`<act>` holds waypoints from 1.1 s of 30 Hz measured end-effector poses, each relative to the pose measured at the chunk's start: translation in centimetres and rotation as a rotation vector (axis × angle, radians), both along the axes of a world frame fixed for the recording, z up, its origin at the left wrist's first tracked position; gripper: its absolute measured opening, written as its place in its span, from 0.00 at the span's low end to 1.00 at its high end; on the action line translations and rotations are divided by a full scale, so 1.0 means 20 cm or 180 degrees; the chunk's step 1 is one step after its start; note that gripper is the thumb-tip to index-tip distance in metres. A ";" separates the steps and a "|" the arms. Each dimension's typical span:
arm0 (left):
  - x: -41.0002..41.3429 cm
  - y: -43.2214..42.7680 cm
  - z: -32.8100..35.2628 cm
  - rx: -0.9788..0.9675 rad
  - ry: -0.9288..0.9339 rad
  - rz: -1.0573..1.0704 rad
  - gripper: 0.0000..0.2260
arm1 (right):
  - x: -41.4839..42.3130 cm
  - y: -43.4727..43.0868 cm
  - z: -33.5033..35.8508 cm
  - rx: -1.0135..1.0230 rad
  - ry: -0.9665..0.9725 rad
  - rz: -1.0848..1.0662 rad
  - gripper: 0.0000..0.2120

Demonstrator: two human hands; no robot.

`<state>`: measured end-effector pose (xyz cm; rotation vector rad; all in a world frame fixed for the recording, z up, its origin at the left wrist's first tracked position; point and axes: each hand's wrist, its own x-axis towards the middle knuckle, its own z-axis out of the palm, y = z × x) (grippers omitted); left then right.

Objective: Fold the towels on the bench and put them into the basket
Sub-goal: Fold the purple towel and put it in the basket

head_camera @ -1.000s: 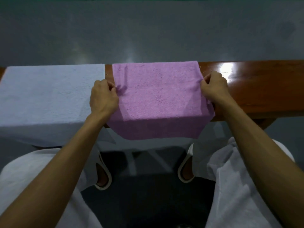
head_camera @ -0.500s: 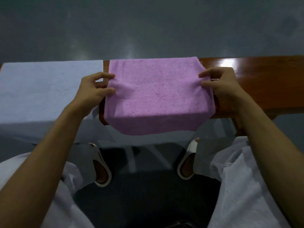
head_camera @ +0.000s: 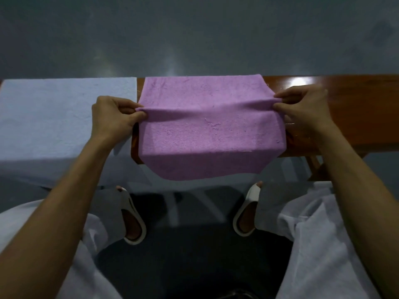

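— Where is the purple towel point(head_camera: 205, 134)?

— Draped across the wooden table point(head_camera: 356, 108). Its far edge lies along the table's far edge, and its near edge hangs over the front.

— And the hands?

— The left hand point(head_camera: 112, 117) pinches the towel's left edge and the right hand point(head_camera: 302, 111) pinches the right edge. The fingers point(head_camera: 280, 95) are curled on a raised ridge of cloth that runs straight between the two hands.

— What borders it?

— On the left, a pale blue towel point(head_camera: 54, 117) lies flat. Its right edge is just beside the purple one, with a narrow strip of wood between them.

— Room to move?

— Right of the right hand, polished wood runs on out of view. Beyond the table's far edge there is grey floor point(head_camera: 194, 35).
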<state>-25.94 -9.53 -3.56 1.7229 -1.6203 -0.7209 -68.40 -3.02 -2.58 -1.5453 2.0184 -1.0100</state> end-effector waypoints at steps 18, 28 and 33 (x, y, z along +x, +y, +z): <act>-0.02 0.00 0.04 0.0262 0.0449 0.0003 0.05 | -0.03 -0.01 0.02 -0.0349 0.0944 -0.0130 0.09; -0.04 -0.03 0.07 0.0818 0.1001 -0.0254 0.11 | -0.04 -0.01 0.02 -0.0180 0.0910 -0.0061 0.08; -0.03 -0.03 0.05 0.0589 0.1107 -0.0032 0.08 | -0.04 -0.02 0.03 -0.0131 0.0897 -0.0084 0.09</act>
